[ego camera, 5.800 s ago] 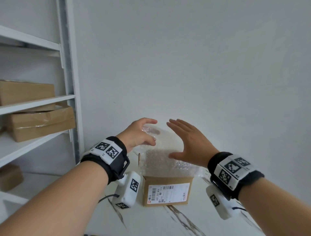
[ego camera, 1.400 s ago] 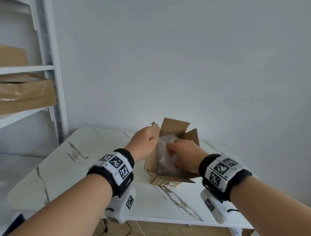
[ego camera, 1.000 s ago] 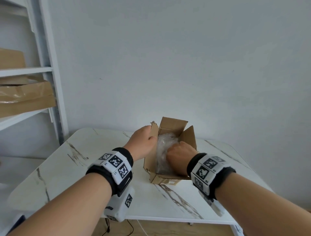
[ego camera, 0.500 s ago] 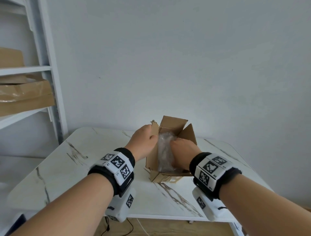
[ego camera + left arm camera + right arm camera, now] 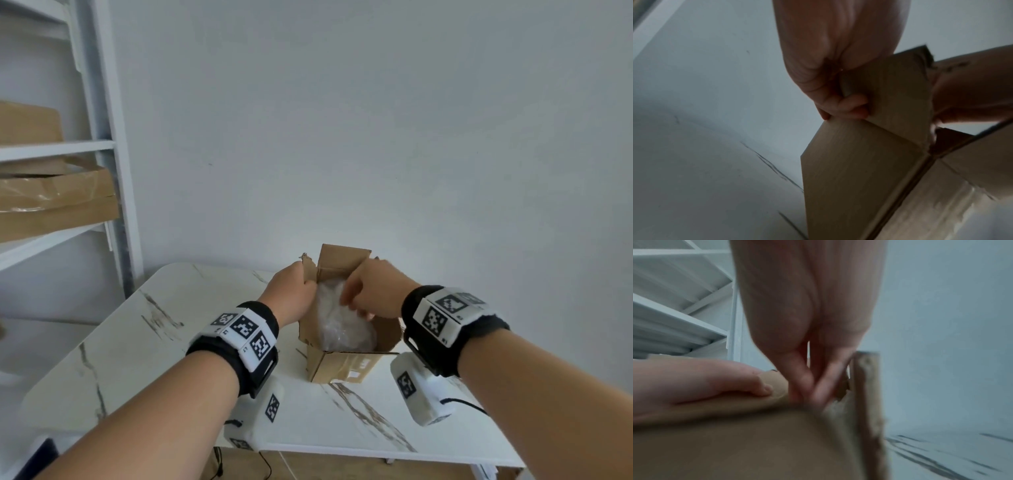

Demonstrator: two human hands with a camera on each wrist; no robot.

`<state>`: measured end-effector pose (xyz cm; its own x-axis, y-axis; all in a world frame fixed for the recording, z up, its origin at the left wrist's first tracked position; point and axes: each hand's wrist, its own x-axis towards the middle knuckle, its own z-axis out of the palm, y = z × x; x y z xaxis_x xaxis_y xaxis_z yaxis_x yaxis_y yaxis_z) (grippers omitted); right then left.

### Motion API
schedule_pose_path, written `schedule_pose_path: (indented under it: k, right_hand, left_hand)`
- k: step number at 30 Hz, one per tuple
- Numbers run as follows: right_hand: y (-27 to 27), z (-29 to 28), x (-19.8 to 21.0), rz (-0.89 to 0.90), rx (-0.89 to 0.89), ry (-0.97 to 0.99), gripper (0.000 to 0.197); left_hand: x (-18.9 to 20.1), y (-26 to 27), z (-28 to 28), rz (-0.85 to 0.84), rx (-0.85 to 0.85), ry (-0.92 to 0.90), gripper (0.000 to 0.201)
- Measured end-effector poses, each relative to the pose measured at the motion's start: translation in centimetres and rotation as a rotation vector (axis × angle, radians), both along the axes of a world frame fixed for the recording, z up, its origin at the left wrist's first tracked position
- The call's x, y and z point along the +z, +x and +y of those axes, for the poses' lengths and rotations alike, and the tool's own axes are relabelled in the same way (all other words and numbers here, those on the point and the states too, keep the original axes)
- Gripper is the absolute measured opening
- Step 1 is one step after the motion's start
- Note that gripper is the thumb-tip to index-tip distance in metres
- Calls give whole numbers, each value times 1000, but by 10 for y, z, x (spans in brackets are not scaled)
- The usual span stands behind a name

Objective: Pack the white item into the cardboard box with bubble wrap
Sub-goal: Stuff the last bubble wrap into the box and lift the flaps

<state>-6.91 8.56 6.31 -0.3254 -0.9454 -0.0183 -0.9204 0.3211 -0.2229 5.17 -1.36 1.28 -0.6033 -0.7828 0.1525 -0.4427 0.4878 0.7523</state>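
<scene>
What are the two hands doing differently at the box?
The left hand grips the left flap of the cardboard box, fingers curled over its edge; the right hand reaches into the open top instead. The left hand stays outside the box, while the right hand's fingers touch the bubble wrap inside. Both hands wear black wristbands with checkered markers and work at the same box.

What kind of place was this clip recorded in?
Probably a small packing or storage room: white metal shelving holds taped cardboard cartons, and an open cardboard box of bubble wrap sits on a marble-patterned table.
</scene>
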Motion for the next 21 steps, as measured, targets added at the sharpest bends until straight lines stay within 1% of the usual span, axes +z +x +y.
schedule_pose_path:
  k: [1,2,4,8,11,12,14,16,18,19,20,21]
  right_hand:
    - [5,1,-4,8,23,120,23]
    - [9,0,-9,58,42,226,23]
    - [13,-6,-15,170,49,303,28]
    - [11,-16,-27,225,60,336,32]
    - [20,-21,-43,185,81,395,33]
    - [21,-23,-45,156,81,397,33]
    - [17,-26,-40,75,84,373,33]
    - [9,-26,-30,1,83,301,29]
    - [5,-24,-20,-103,62,170,25]
    - [3,-22,-15,-145,41,87,26]
    - [0,-20,-11,-150,15,-7,28]
    - [-3,-17,-7,-114,-16,-109,29]
  left_hand:
    - [0,-1,0,-5,1,2,20]
    - [1,-1,0,-4,1,3,26]
    - [3,-2,2,2,0,-2,30]
    - [3,-3,6,2,-1,33,22]
    - [0,1,2,4,22,109,4]
    - [-1,3,0,16,29,135,5]
    - [-3,6,-6,44,28,174,11]
    - [-3,6,-8,45,29,190,19]
    - [-3,7,-10,64,41,219,17]
    - [-3,8,-10,88,50,251,18]
    - [-4,9,-12,103,70,282,20]
    - [-4,11,-13,111,98,304,19]
